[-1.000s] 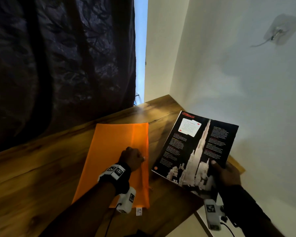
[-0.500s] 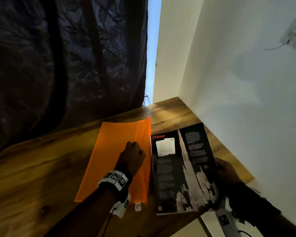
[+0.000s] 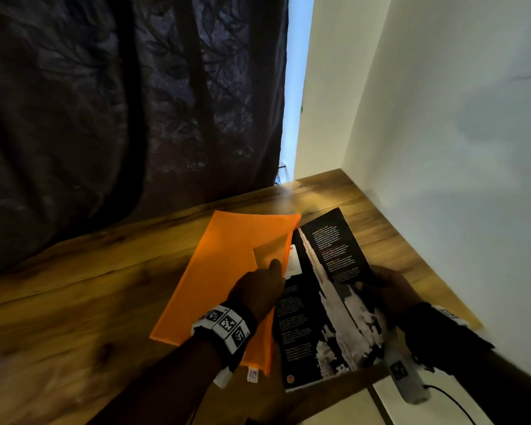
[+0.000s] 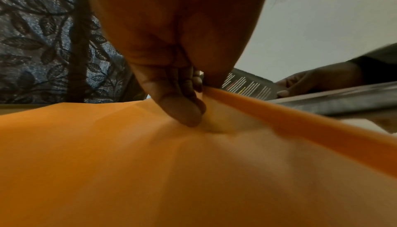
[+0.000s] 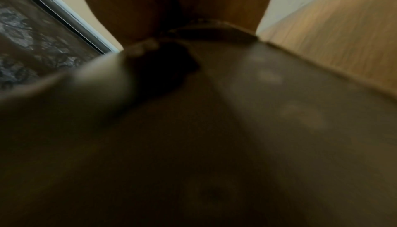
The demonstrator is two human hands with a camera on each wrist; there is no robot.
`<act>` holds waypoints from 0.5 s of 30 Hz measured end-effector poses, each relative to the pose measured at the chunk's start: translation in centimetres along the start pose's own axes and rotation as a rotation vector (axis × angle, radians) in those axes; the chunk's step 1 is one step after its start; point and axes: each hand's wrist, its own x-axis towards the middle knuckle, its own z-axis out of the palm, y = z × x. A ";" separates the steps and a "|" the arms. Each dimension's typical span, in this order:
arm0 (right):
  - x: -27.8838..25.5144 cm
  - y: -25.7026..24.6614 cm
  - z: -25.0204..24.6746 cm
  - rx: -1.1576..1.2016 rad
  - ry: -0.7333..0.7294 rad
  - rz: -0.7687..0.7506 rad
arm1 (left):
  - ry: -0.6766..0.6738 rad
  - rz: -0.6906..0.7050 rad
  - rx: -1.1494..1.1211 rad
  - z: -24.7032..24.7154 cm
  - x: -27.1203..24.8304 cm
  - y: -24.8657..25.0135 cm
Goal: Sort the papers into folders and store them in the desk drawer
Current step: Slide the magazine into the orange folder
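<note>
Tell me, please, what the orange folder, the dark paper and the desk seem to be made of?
Folder: probably thin translucent plastic, matte; the dark paper shows through its lifted flap.
Paper: printed paper, apparently glossy, with a slight sheen.
Desk: wood or wood-look laminate; grain and knots show, but which it is cannot be told.

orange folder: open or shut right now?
Partly open. The left hand pinches the orange folder top flap's right edge and lifts it off the lower sheet, leaving a gap beside the dark printed paper.
</note>
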 end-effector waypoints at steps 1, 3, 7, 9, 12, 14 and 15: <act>0.5 0.3 0.5 -0.002 0.009 0.008 | 0.008 0.007 0.009 0.0 -0.2 0.1; 1.2 0.8 1.4 0.000 0.026 0.032 | 0.048 0.011 0.018 -0.4 -0.4 0.4; 1.8 1.0 2.7 0.039 0.057 0.051 | 0.113 -0.041 -0.099 -1.2 -0.6 0.1; 1.8 0.9 2.7 0.066 0.099 0.057 | 0.088 -0.039 -0.112 -1.4 -0.7 -0.2; 2.0 0.9 2.6 0.120 0.154 0.052 | 0.028 -0.053 -0.141 -1.4 -1.1 -0.4; 2.0 0.9 3.0 0.121 0.148 0.040 | 0.010 -0.076 -0.206 -1.4 -1.1 -0.6; 2.0 1.0 3.2 0.119 0.143 0.028 | -0.005 -0.095 -0.222 -1.3 -1.1 -0.7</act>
